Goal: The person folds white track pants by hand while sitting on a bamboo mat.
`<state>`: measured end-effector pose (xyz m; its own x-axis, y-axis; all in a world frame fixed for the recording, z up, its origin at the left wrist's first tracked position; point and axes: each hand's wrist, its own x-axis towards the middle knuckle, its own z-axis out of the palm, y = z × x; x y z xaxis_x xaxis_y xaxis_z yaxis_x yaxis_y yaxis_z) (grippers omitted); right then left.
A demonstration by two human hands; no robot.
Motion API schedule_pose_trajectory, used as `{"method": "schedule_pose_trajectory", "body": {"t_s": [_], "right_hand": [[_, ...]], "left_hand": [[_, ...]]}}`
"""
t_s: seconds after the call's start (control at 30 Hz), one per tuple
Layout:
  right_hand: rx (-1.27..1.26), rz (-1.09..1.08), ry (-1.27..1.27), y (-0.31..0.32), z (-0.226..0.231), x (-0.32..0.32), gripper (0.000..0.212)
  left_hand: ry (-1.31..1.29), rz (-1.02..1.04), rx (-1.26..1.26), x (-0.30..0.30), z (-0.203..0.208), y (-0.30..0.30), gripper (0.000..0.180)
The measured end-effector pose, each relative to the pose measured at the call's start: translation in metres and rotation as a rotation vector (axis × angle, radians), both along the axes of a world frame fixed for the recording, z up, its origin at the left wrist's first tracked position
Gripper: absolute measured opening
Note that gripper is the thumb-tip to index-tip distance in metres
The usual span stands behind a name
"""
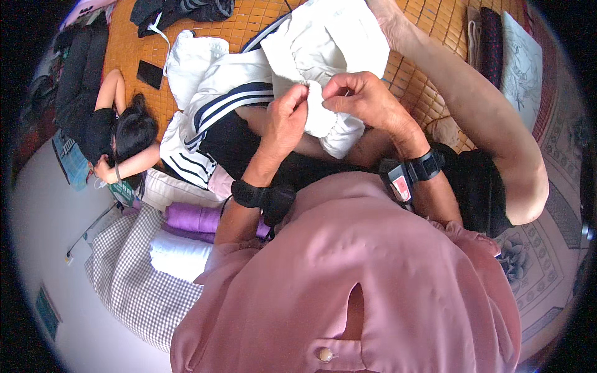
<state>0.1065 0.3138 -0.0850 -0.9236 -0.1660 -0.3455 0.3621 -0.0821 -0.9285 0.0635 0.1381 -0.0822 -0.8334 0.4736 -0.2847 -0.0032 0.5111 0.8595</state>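
Left hand (289, 120) and right hand (364, 101) pinch the gathered edge (315, 110) of a white garment (339, 43); a loosened pinch could drop it.

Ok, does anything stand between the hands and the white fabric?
Nothing visible does: the left hand and right hand touch the white fabric directly, its bunched part between them.

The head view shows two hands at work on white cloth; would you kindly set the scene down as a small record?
Left hand: pinches the white cloth
Right hand: pinches the same cloth, to the left hand's right
Upper left: dark phone flat on a tan mat
Far left: another person
Lower left: checked cloth
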Motion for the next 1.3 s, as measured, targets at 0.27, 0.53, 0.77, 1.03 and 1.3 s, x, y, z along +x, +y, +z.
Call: {"method": "schedule_pose_trajectory", "body": {"t_s": [0.27, 0.53, 0.77, 1.03, 1.3], "right_hand": [[0.153, -0.004, 0.069, -0.008, -0.007, 0.003, 0.011], [0.373, -0.202, 0.186, -0.010, -0.002, 0.002, 0.009], [0.442, -0.147, 0.206, -0.008, -0.002, 0.001, 0.009], [0.319, -0.147, 0.276, -0.008, -0.001, 0.003, 0.012], [0.399, 0.097, 0.272, 0.000, 0.007, 0.007, 0.024]], "left_hand": [[0.038, -0.021, -0.021, 0.000, -0.003, -0.004, 0.009], [0.035, -0.055, -0.045, 0.006, 0.012, 0.005, 0.009], [-0.373, 0.046, 0.238, 0.003, 0.024, 0.007, 0.014], [-0.260, 0.173, 0.148, 0.009, 0.012, 0.009, 0.016], [-0.505, 0.254, 0.413, 0.007, 0.015, 0.005, 0.026]]}}
